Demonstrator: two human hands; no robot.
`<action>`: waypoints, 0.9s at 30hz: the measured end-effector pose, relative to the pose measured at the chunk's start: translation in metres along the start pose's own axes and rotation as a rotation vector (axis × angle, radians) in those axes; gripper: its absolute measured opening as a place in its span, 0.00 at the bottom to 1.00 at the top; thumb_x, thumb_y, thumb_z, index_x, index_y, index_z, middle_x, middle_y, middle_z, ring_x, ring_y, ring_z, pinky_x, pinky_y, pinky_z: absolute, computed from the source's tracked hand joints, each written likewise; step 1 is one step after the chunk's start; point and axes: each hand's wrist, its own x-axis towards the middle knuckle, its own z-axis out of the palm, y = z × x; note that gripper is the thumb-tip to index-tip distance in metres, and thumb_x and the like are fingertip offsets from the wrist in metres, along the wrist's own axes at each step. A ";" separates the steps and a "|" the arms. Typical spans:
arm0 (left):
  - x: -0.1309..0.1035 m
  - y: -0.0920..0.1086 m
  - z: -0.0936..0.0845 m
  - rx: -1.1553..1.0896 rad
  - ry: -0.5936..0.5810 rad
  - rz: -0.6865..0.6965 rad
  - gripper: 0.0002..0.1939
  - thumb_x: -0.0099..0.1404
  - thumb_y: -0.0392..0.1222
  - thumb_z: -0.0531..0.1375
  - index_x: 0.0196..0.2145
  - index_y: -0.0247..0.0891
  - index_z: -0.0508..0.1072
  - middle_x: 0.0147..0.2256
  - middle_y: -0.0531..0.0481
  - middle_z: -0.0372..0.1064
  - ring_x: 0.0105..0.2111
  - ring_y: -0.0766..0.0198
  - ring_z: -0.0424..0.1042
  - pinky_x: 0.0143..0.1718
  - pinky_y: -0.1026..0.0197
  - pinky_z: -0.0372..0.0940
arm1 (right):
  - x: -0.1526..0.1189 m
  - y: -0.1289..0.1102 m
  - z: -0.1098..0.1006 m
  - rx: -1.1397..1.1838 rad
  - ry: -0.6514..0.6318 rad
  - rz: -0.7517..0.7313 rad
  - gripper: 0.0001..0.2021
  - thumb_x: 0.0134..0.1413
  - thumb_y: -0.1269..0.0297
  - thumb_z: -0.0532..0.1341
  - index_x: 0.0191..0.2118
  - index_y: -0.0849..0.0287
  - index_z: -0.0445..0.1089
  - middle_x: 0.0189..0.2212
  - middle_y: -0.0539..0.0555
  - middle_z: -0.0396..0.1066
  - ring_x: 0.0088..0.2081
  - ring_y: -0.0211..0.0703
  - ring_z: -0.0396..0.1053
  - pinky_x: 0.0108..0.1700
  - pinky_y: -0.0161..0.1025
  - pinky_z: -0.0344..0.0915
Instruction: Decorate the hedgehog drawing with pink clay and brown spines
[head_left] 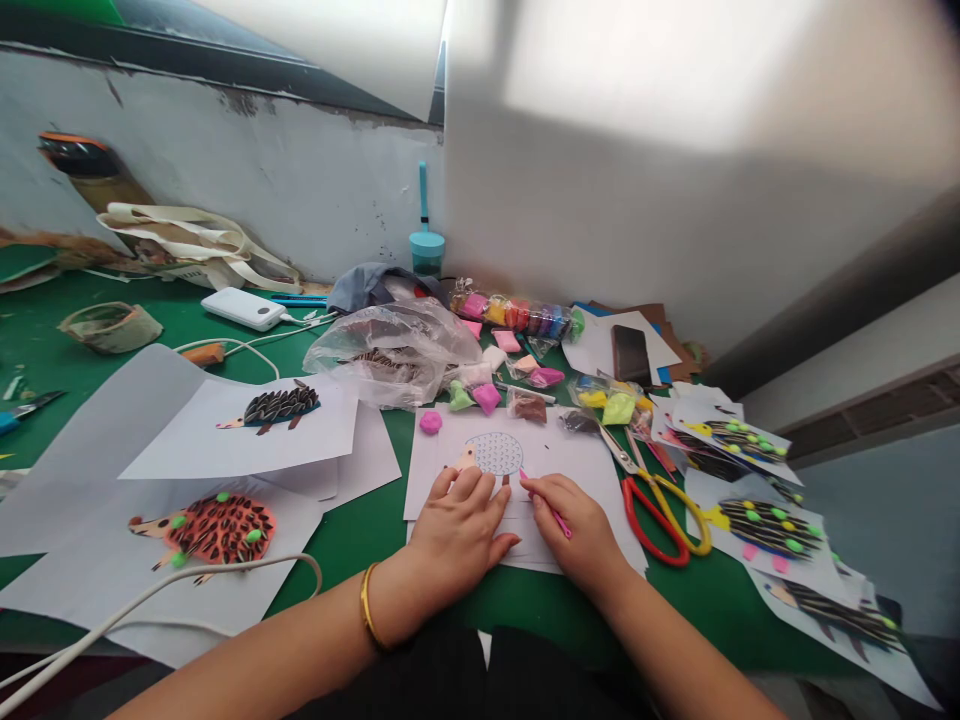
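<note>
A hedgehog picture with a pale blue, dotted body [498, 453] and a peach face lies on white paper [577, 450] in front of me. My left hand [459, 515] rests flat on the lower part of the picture, fingers spread, with a gold bangle at the wrist. In my right hand [574, 520] is a thin pink modelling tool [556, 517], its tip at the right edge of the blue body. A small brown leg [506, 481] shows beside my left fingers. Just above the picture sits a pink lump of clay [430, 422].
Red-and-yellow-handled scissors [664, 510] lie right of the paper. Behind it are clay packets [531, 405] and a plastic bag [397, 350]. Hedgehog pictures with seeds lie left [225, 530] and right [772, 525]. A white cable [172, 578] crosses the left side.
</note>
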 end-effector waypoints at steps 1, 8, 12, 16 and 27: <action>0.000 0.000 0.000 -0.003 -0.003 -0.002 0.27 0.66 0.58 0.59 0.57 0.41 0.69 0.50 0.46 0.71 0.54 0.50 0.63 0.58 0.46 0.48 | 0.000 0.000 0.000 0.002 -0.001 0.000 0.14 0.65 0.68 0.53 0.51 0.56 0.71 0.42 0.56 0.73 0.44 0.44 0.72 0.47 0.42 0.70; 0.001 -0.001 -0.007 -0.049 0.008 -0.012 0.26 0.68 0.53 0.58 0.60 0.42 0.66 0.48 0.46 0.72 0.54 0.51 0.64 0.55 0.47 0.51 | 0.003 0.016 -0.011 -0.253 0.088 0.062 0.09 0.65 0.65 0.53 0.46 0.59 0.67 0.41 0.58 0.73 0.43 0.47 0.71 0.43 0.41 0.68; 0.005 -0.007 -0.015 -0.102 -0.005 -0.059 0.20 0.68 0.50 0.58 0.55 0.42 0.70 0.46 0.47 0.73 0.52 0.52 0.66 0.53 0.47 0.53 | 0.003 0.037 -0.030 -0.675 0.040 0.094 0.12 0.61 0.73 0.53 0.47 0.60 0.70 0.46 0.60 0.73 0.46 0.52 0.69 0.46 0.47 0.64; 0.012 -0.022 -0.024 -0.106 -0.065 -0.198 0.18 0.66 0.46 0.61 0.52 0.43 0.71 0.49 0.46 0.72 0.52 0.52 0.66 0.53 0.47 0.54 | -0.001 0.047 -0.047 -0.882 -0.102 0.147 0.20 0.56 0.78 0.56 0.51 0.56 0.72 0.49 0.58 0.72 0.47 0.52 0.68 0.44 0.45 0.61; 0.023 -0.067 -0.032 -0.128 -0.248 -0.262 0.42 0.54 0.52 0.70 0.63 0.43 0.61 0.60 0.41 0.64 0.60 0.46 0.62 0.56 0.45 0.55 | 0.042 0.038 -0.036 -0.818 -0.116 -0.010 0.15 0.61 0.69 0.57 0.50 0.53 0.75 0.41 0.58 0.73 0.41 0.49 0.67 0.40 0.43 0.60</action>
